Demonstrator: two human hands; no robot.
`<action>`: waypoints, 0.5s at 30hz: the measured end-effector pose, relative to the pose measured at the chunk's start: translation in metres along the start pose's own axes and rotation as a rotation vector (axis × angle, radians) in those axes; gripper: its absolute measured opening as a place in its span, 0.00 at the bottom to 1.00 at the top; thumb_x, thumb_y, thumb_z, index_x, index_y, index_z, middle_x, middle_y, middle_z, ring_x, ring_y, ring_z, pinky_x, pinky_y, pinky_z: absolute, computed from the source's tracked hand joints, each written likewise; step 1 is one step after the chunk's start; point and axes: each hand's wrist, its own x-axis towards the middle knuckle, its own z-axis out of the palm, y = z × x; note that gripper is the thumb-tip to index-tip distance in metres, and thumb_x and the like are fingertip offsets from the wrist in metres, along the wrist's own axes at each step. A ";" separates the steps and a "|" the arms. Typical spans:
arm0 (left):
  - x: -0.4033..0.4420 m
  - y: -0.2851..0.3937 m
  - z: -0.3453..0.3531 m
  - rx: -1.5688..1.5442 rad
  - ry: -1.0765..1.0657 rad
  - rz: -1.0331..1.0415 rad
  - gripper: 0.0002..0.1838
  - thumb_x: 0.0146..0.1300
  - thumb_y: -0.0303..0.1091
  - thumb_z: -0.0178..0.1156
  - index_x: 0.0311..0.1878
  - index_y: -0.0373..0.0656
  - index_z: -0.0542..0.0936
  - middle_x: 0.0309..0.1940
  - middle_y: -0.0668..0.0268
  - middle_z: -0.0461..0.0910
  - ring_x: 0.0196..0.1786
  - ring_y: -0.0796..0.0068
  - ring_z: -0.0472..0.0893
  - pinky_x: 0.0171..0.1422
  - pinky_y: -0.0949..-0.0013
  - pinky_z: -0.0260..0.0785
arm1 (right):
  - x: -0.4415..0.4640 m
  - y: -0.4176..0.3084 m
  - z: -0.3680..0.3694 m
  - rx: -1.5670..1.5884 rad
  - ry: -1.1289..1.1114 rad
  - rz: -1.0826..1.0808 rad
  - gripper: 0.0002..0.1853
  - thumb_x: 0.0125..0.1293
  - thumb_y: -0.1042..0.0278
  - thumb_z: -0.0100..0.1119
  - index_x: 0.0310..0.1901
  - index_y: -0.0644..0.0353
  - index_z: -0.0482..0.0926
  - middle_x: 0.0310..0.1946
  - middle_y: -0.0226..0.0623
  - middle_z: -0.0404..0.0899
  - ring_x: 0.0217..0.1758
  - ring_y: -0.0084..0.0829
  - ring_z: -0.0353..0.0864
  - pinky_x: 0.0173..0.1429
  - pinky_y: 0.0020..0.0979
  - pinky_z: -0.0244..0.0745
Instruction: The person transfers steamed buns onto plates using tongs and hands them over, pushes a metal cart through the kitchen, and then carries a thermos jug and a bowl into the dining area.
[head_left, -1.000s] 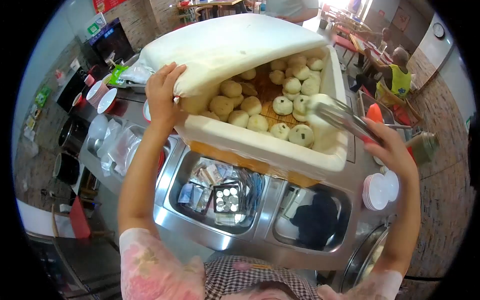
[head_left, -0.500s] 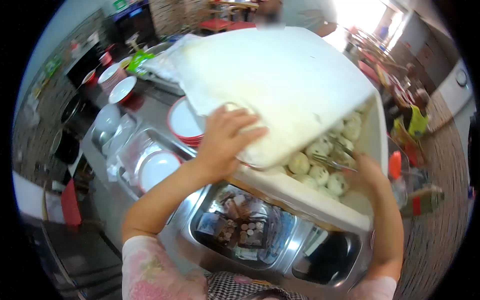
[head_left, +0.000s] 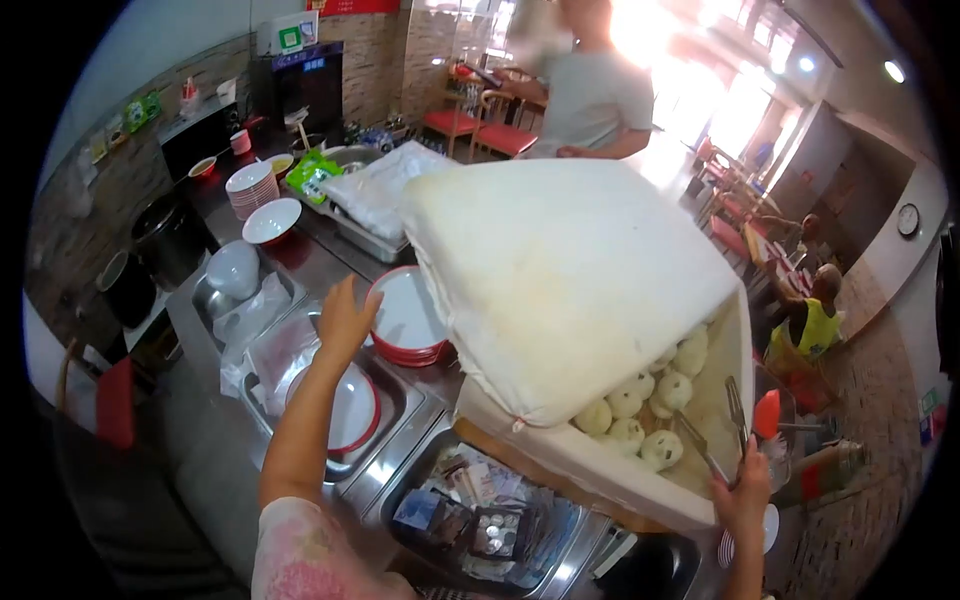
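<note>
My left hand (head_left: 345, 318) is at the left edge of a stack of white plates with red rims (head_left: 410, 312). Its fingers are stretched out, and I cannot tell whether they touch the plates. In my right hand (head_left: 742, 497) are metal tongs (head_left: 703, 446), their two arms spread apart and nothing between them. The tongs hang over the right corner of a large white box (head_left: 600, 462). Round pale buns with dark spots (head_left: 660, 450) lie inside it. A thick white cover (head_left: 580, 280) rests over most of the box and hides the other buns.
Below the box, a steel basin holds banknotes and a coin tray (head_left: 497, 530). Another red-rimmed plate (head_left: 352, 408) lies in the left basin. Stacked bowls (head_left: 252, 188) stand farther back. A person (head_left: 598, 100) stands beyond the box; another in a yellow vest (head_left: 815, 325) sits at right.
My left hand has left the cover and moved left to the plate stack. The cover has settled lower over the buns. My right hand has drawn the tongs back from the buns toward the right.
</note>
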 end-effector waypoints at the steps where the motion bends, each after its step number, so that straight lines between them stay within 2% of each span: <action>1: 0.000 -0.001 0.002 0.020 -0.083 -0.014 0.25 0.55 0.47 0.60 0.51 0.39 0.73 0.43 0.50 0.76 0.49 0.54 0.75 0.52 0.57 0.67 | -0.005 -0.001 0.006 -0.009 0.068 -0.001 0.47 0.40 0.70 0.69 0.65 0.64 0.56 0.45 0.49 0.69 0.48 0.48 0.71 0.50 0.39 0.67; 3: -0.001 -0.001 0.007 0.068 -0.258 -0.043 0.24 0.56 0.49 0.59 0.49 0.40 0.74 0.42 0.50 0.76 0.48 0.52 0.76 0.50 0.54 0.68 | -0.008 0.003 0.016 -0.039 0.129 0.009 0.49 0.40 0.70 0.69 0.66 0.63 0.54 0.47 0.49 0.68 0.50 0.48 0.70 0.52 0.39 0.67; 5: -0.004 -0.003 0.010 0.080 -0.221 -0.037 0.20 0.57 0.46 0.57 0.45 0.40 0.75 0.40 0.50 0.78 0.45 0.51 0.77 0.49 0.53 0.69 | -0.011 0.002 0.017 -0.053 0.152 0.052 0.49 0.41 0.70 0.69 0.67 0.62 0.53 0.49 0.49 0.67 0.52 0.49 0.69 0.54 0.39 0.66; 6: -0.005 -0.003 0.011 0.087 -0.203 -0.035 0.18 0.57 0.45 0.56 0.43 0.40 0.75 0.39 0.50 0.78 0.44 0.50 0.78 0.48 0.52 0.69 | -0.012 0.000 0.017 -0.041 0.185 0.041 0.48 0.42 0.70 0.68 0.66 0.63 0.53 0.47 0.48 0.68 0.50 0.49 0.69 0.52 0.39 0.66; 8: -0.001 -0.009 0.016 0.133 -0.270 -0.048 0.16 0.58 0.42 0.54 0.43 0.40 0.75 0.38 0.49 0.79 0.43 0.49 0.78 0.48 0.51 0.70 | -0.012 -0.002 0.018 -0.017 0.255 0.017 0.45 0.43 0.70 0.67 0.66 0.63 0.55 0.44 0.47 0.68 0.46 0.49 0.69 0.50 0.40 0.65; 15: 0.012 -0.002 0.006 0.216 -0.316 -0.092 0.13 0.59 0.35 0.49 0.44 0.39 0.72 0.35 0.45 0.79 0.41 0.46 0.79 0.47 0.50 0.70 | -0.016 0.006 0.024 -0.009 0.284 0.041 0.45 0.46 0.70 0.66 0.66 0.61 0.53 0.47 0.48 0.68 0.51 0.49 0.68 0.53 0.40 0.65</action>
